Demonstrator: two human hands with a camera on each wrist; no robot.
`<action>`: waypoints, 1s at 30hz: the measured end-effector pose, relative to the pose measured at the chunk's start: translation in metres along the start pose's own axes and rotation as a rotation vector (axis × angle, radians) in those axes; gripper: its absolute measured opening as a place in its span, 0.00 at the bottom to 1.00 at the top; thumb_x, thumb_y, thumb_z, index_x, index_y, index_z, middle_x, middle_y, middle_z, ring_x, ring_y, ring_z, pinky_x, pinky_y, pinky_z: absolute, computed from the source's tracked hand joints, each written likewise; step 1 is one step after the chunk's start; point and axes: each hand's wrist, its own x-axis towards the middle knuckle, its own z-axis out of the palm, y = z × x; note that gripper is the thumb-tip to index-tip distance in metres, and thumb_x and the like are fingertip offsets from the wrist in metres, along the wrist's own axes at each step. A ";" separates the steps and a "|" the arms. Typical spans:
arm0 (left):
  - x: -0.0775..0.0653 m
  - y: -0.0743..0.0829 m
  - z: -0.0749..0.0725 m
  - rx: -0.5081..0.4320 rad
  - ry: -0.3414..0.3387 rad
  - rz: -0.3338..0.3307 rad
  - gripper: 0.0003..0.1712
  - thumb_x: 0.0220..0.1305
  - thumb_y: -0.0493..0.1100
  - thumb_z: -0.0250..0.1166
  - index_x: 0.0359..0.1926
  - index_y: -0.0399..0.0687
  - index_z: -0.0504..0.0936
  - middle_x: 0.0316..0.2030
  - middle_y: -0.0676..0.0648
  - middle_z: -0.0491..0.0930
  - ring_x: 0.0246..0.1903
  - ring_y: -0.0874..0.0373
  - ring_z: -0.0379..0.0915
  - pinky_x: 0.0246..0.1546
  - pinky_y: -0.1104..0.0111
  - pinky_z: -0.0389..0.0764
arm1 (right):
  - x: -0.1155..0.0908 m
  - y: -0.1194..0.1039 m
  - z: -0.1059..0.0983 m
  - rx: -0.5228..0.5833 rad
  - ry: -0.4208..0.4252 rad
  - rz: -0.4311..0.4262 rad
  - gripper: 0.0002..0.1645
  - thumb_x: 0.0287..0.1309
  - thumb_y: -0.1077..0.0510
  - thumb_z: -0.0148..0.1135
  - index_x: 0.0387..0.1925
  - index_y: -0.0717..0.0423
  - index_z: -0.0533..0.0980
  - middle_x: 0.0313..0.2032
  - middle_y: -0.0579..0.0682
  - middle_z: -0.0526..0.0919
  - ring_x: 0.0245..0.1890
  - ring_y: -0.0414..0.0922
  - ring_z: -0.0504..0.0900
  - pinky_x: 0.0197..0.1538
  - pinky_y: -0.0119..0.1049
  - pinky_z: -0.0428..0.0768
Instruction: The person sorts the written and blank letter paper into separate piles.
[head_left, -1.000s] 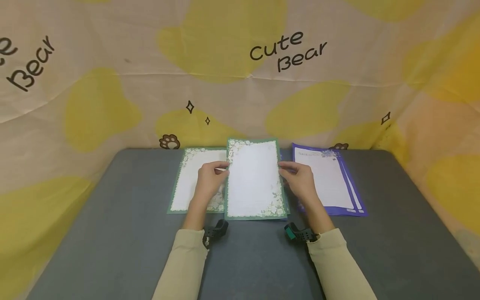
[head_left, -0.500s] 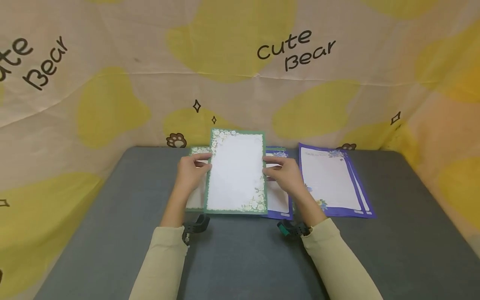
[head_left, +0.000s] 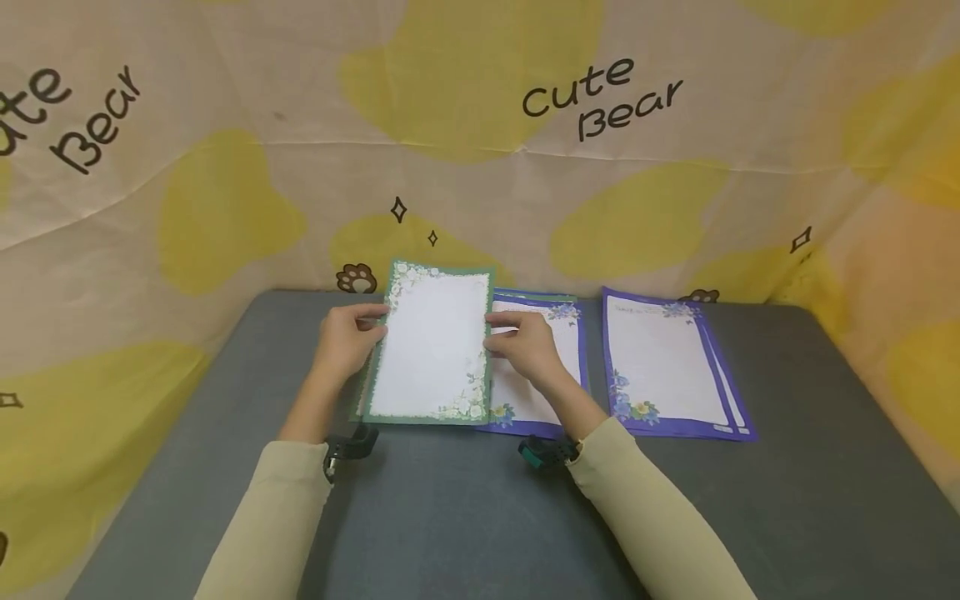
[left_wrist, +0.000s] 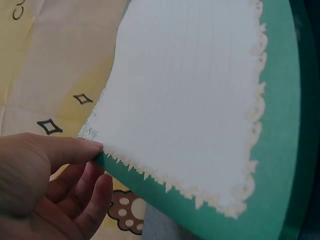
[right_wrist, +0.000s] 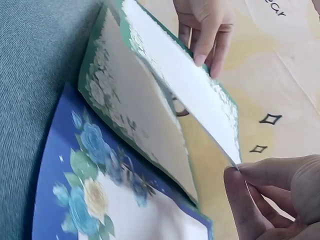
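Note:
A sheet of green-bordered letter paper [head_left: 431,350] with white flowers in two corners is held up between both hands. My left hand [head_left: 345,340] pinches its left edge between thumb and fingers. The right hand [head_left: 528,346] pinches the opposite edge the same way. Below it, in the right wrist view, another green-bordered sheet [right_wrist: 127,95] lies mostly covered from above. Beside that is a purple-blue bordered sheet [head_left: 551,387] with blue roses, partly behind my right hand and forearm. Faint ruled lines show on the held sheet in the left wrist view.
Further right on the grey table [head_left: 435,517] lies a small stack of purple-bordered sheets [head_left: 663,358], slightly fanned. A green edge shows beneath the middle purple sheet at the back. A yellow patterned cloth [head_left: 465,100] hangs behind the table.
Both hands have carried the green-bordered sheet leftward, over the other green sheet. The purple sheet in the middle has come into view from behind it.

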 end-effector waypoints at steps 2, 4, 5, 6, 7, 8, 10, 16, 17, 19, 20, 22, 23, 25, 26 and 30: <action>0.001 -0.004 -0.002 0.024 -0.003 -0.001 0.20 0.69 0.36 0.62 0.60 0.42 0.83 0.55 0.33 0.83 0.53 0.39 0.81 0.43 0.57 0.82 | 0.002 0.000 0.006 -0.009 -0.007 0.006 0.25 0.59 0.66 0.68 0.59 0.55 0.81 0.59 0.55 0.83 0.45 0.52 0.90 0.50 0.44 0.87; 0.002 -0.007 -0.004 0.045 -0.009 -0.003 0.20 0.69 0.35 0.62 0.60 0.42 0.82 0.55 0.33 0.83 0.53 0.39 0.81 0.45 0.53 0.83 | 0.004 0.001 0.011 -0.020 -0.004 0.015 0.25 0.58 0.66 0.68 0.58 0.55 0.81 0.58 0.55 0.84 0.44 0.52 0.90 0.51 0.45 0.87; 0.002 -0.009 -0.004 0.055 -0.011 -0.003 0.20 0.69 0.35 0.62 0.61 0.42 0.82 0.54 0.33 0.83 0.53 0.38 0.81 0.46 0.52 0.84 | 0.005 0.002 0.013 -0.027 -0.004 0.018 0.25 0.57 0.66 0.68 0.58 0.55 0.81 0.58 0.55 0.84 0.44 0.52 0.90 0.50 0.45 0.87; 0.002 -0.010 -0.005 0.062 -0.011 -0.001 0.20 0.69 0.35 0.62 0.61 0.42 0.82 0.54 0.33 0.84 0.53 0.38 0.81 0.46 0.51 0.84 | 0.007 0.002 0.015 -0.035 -0.004 0.022 0.26 0.57 0.67 0.68 0.58 0.55 0.81 0.58 0.55 0.84 0.43 0.51 0.91 0.50 0.45 0.87; 0.002 -0.012 -0.005 0.068 -0.011 0.000 0.20 0.69 0.35 0.61 0.61 0.41 0.82 0.53 0.32 0.84 0.53 0.38 0.81 0.47 0.50 0.84 | 0.008 0.003 0.017 -0.044 -0.005 0.025 0.26 0.56 0.67 0.68 0.58 0.55 0.81 0.57 0.54 0.84 0.42 0.50 0.91 0.50 0.43 0.87; 0.002 -0.013 -0.005 0.073 -0.011 0.002 0.20 0.69 0.35 0.61 0.61 0.41 0.82 0.53 0.32 0.84 0.53 0.38 0.81 0.47 0.50 0.84 | 0.010 0.004 0.019 -0.052 -0.005 0.026 0.26 0.55 0.67 0.68 0.58 0.55 0.82 0.57 0.54 0.85 0.41 0.50 0.91 0.49 0.42 0.87; 0.003 -0.016 -0.005 0.085 -0.011 0.007 0.20 0.69 0.34 0.61 0.60 0.41 0.82 0.53 0.32 0.84 0.52 0.37 0.81 0.47 0.50 0.84 | 0.012 0.006 0.023 -0.063 -0.007 0.028 0.26 0.54 0.68 0.68 0.57 0.56 0.82 0.56 0.55 0.85 0.40 0.48 0.91 0.47 0.39 0.88; 0.006 -0.030 -0.001 0.104 -0.002 0.012 0.20 0.69 0.34 0.61 0.60 0.40 0.82 0.52 0.32 0.84 0.50 0.38 0.82 0.44 0.50 0.84 | 0.017 0.009 0.033 -0.098 -0.010 0.028 0.26 0.52 0.69 0.68 0.56 0.58 0.83 0.54 0.56 0.86 0.42 0.48 0.88 0.43 0.34 0.87; 0.007 -0.033 0.000 0.106 0.002 0.013 0.19 0.69 0.34 0.61 0.60 0.39 0.82 0.52 0.32 0.84 0.50 0.38 0.82 0.45 0.50 0.83 | 0.018 0.009 0.034 -0.110 -0.011 0.027 0.26 0.52 0.68 0.68 0.56 0.57 0.83 0.54 0.56 0.86 0.43 0.48 0.87 0.44 0.34 0.86; 0.008 -0.037 0.002 0.111 0.009 0.013 0.19 0.68 0.33 0.60 0.59 0.39 0.83 0.52 0.31 0.84 0.49 0.38 0.82 0.45 0.50 0.83 | 0.019 0.010 0.037 -0.127 -0.013 0.029 0.26 0.53 0.68 0.68 0.56 0.57 0.83 0.54 0.56 0.86 0.46 0.49 0.86 0.44 0.34 0.86; 0.008 -0.039 0.003 0.115 0.011 0.011 0.20 0.68 0.33 0.60 0.59 0.39 0.83 0.51 0.31 0.84 0.49 0.38 0.83 0.45 0.50 0.83 | 0.020 0.010 0.038 -0.130 -0.014 0.033 0.25 0.53 0.68 0.68 0.56 0.57 0.83 0.54 0.57 0.86 0.47 0.49 0.86 0.45 0.34 0.86; 0.009 -0.042 0.004 0.122 0.011 0.004 0.20 0.67 0.33 0.60 0.59 0.38 0.83 0.51 0.31 0.84 0.49 0.38 0.83 0.46 0.49 0.83 | 0.021 0.010 0.041 -0.126 -0.018 0.048 0.25 0.54 0.68 0.68 0.56 0.58 0.82 0.54 0.57 0.86 0.48 0.50 0.87 0.46 0.35 0.87; 0.010 -0.043 0.004 0.125 0.009 0.000 0.20 0.67 0.33 0.60 0.59 0.38 0.83 0.51 0.31 0.84 0.48 0.38 0.83 0.46 0.49 0.83 | 0.022 0.010 0.042 -0.120 -0.016 0.053 0.25 0.54 0.68 0.68 0.56 0.59 0.82 0.54 0.57 0.86 0.48 0.51 0.87 0.46 0.35 0.87; 0.011 -0.045 0.005 0.130 0.001 -0.010 0.20 0.67 0.32 0.60 0.59 0.38 0.82 0.52 0.31 0.84 0.48 0.38 0.83 0.46 0.50 0.83 | 0.023 0.011 0.045 -0.118 -0.012 0.059 0.24 0.54 0.69 0.68 0.55 0.60 0.82 0.53 0.58 0.86 0.48 0.52 0.87 0.47 0.35 0.87; 0.012 -0.045 0.006 0.133 -0.004 -0.014 0.20 0.67 0.32 0.60 0.60 0.37 0.82 0.52 0.32 0.84 0.49 0.38 0.83 0.45 0.50 0.84 | 0.023 0.011 0.045 -0.119 -0.009 0.060 0.24 0.55 0.69 0.68 0.55 0.60 0.82 0.53 0.58 0.86 0.48 0.52 0.88 0.47 0.36 0.87; 0.016 -0.046 0.008 0.162 -0.032 -0.032 0.22 0.68 0.33 0.58 0.61 0.39 0.81 0.53 0.32 0.84 0.49 0.39 0.83 0.43 0.52 0.84 | 0.025 0.011 0.048 -0.174 0.025 0.044 0.23 0.54 0.69 0.68 0.54 0.60 0.83 0.51 0.58 0.87 0.49 0.53 0.87 0.48 0.39 0.87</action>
